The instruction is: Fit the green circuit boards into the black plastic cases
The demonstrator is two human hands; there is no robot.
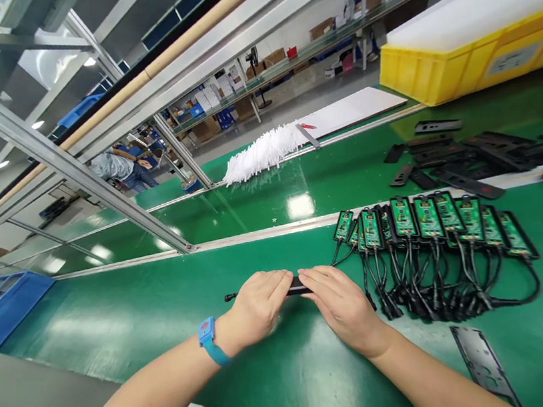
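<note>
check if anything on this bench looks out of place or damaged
Nothing looks clearly damaged or spilled. Mildly odd: one dark housing shell lies alone beside the right forearm, apart from the black covers, which are heaped at mixed angles.

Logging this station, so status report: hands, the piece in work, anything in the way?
Left hand and right hand: both on black piece. Piece mostly covered by fingers. Cabled boards right of it, apart.
</note>
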